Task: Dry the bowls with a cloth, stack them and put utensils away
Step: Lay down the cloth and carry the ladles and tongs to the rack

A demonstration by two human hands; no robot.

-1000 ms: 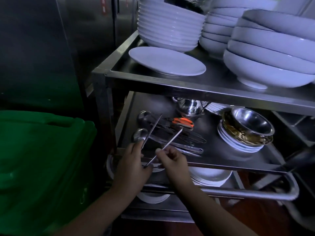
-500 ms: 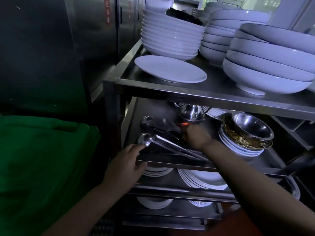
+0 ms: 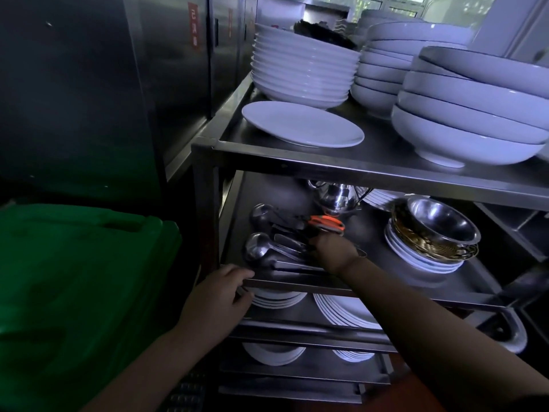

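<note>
On the steel cart's middle shelf [image 3: 416, 297] lies a pile of metal utensils: two ladles [image 3: 258, 248], flat tongs [image 3: 289, 242] and an orange-handled tool [image 3: 325, 223]. My right hand [image 3: 334, 249] reaches into the shelf and lies on this pile, its fingertips hidden among the dark utensils. My left hand [image 3: 217, 298] holds the shelf's front rim at its left corner, fingers on top and thumb beneath. Stacks of white bowls [image 3: 300, 69] and larger white bowls [image 3: 475, 123] stand on the top shelf.
A white plate [image 3: 300, 124] lies at the top shelf's front. A steel pot [image 3: 335, 197] and a steel bowl [image 3: 439, 226] on a gold basket and plates share the middle shelf. Lower shelves hold plates [image 3: 344, 313]. A green bin [image 3: 74, 263] stands left.
A second ago each hand held a thin metal stick in front of the cart. My right hand has gone into the middle shelf onto the utensil pile; my left hand moved to the rim.
</note>
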